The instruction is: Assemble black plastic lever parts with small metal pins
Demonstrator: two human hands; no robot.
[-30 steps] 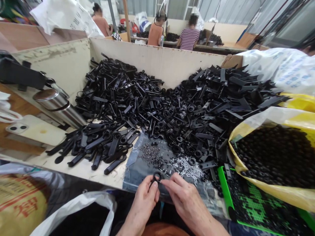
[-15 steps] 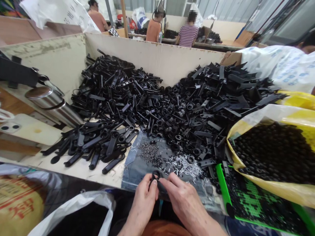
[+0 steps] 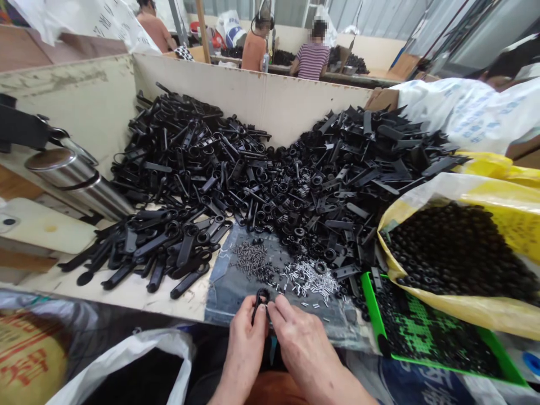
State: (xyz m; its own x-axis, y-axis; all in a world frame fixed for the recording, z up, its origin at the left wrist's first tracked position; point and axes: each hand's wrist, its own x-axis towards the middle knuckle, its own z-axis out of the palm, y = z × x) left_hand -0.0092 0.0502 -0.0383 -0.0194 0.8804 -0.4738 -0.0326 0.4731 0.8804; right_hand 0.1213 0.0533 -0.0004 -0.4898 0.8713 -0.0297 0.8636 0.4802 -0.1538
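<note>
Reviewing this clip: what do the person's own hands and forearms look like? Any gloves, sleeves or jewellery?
The left hand and the right hand are both bare, with no gloves, rings or tape showing. The forearms are bare too, with no sleeve or watch in view.

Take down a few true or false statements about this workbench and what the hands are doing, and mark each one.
1. The left hand and right hand both touch one black plastic ring-ended part. True.
2. The silver pins lie in the yellow bag. False: they lie on a denim cloth, and the bag holds black rings.
3. A bin with pale walls holds a heap of black plastic parts. True.
4. The right hand holds a steel flask. False: it is at the black part, and the flask is far off to the left.
</note>
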